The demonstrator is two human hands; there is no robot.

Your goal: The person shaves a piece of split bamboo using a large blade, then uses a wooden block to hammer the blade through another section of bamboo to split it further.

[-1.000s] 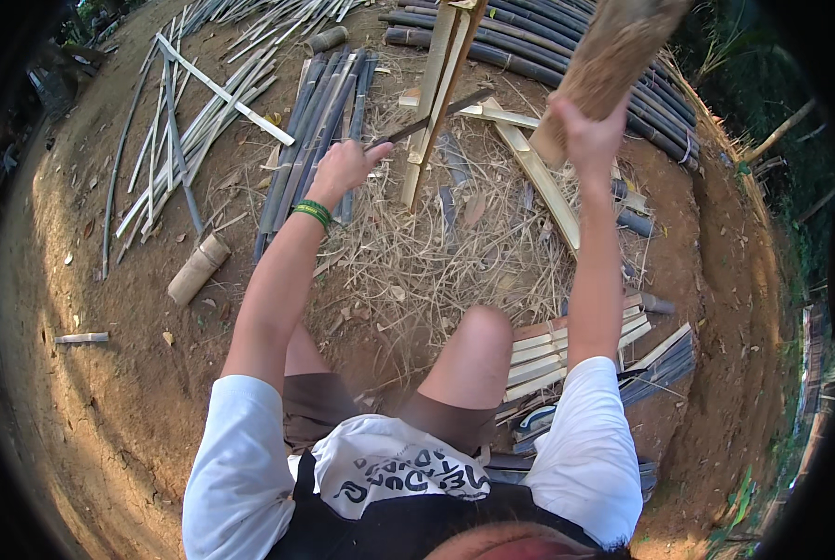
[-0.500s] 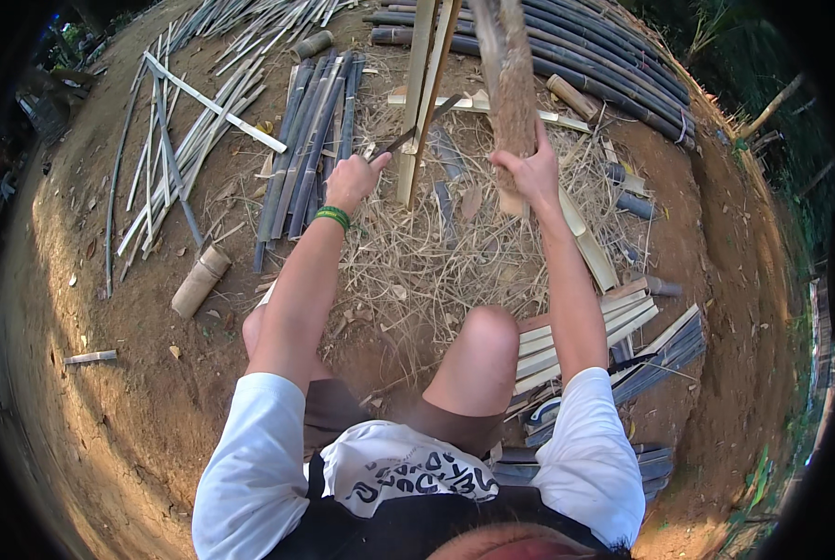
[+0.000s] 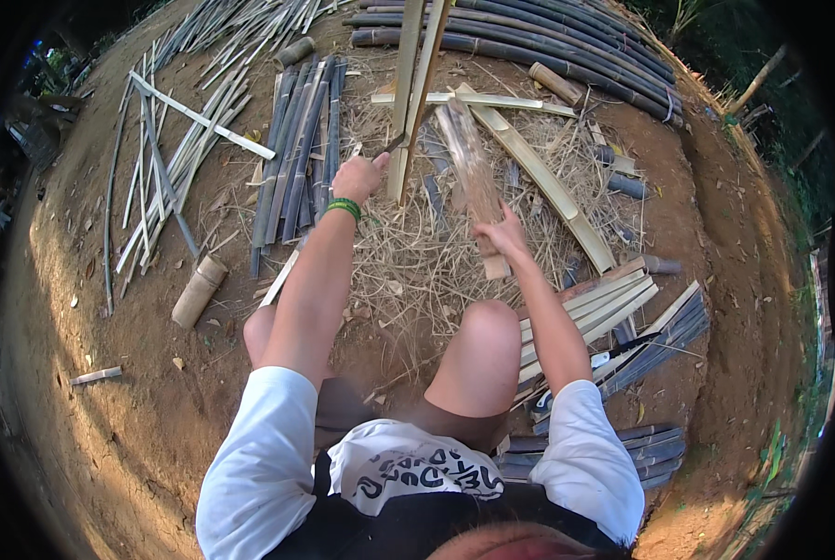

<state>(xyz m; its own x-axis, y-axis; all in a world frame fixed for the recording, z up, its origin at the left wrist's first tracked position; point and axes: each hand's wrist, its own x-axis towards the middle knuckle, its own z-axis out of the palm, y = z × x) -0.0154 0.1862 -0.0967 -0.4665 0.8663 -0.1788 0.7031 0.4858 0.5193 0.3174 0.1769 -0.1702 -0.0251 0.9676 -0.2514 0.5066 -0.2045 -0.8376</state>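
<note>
My left hand [image 3: 359,177], with a green band at its wrist, is closed round the handle of a knife. The dark knife blade [image 3: 395,143] sits in the split of an upright bamboo piece [image 3: 405,84], whose two halves spread apart toward the top. Only a short part of the blade shows on the hand's side; the rest is hidden or hard to make out. My right hand [image 3: 505,233] grips the near end of a rough wooden club [image 3: 471,159]. The club slants away to the left, its far end close beside the split bamboo.
Shavings [image 3: 436,257] litter the ground before my knees. Dark bamboo poles [image 3: 529,47] lie at the back; cut lengths [image 3: 296,140] and pale strips [image 3: 203,131] lie left. A bamboo stub [image 3: 200,290] is nearer. Split pieces [image 3: 590,322] and a second knife [image 3: 613,355] lie right.
My right hand has come down and a little left, lowering the club toward the bamboo. Less of the knife blade shows beyond the bamboo. My left hand keeps its grip, and the view has shifted slightly.
</note>
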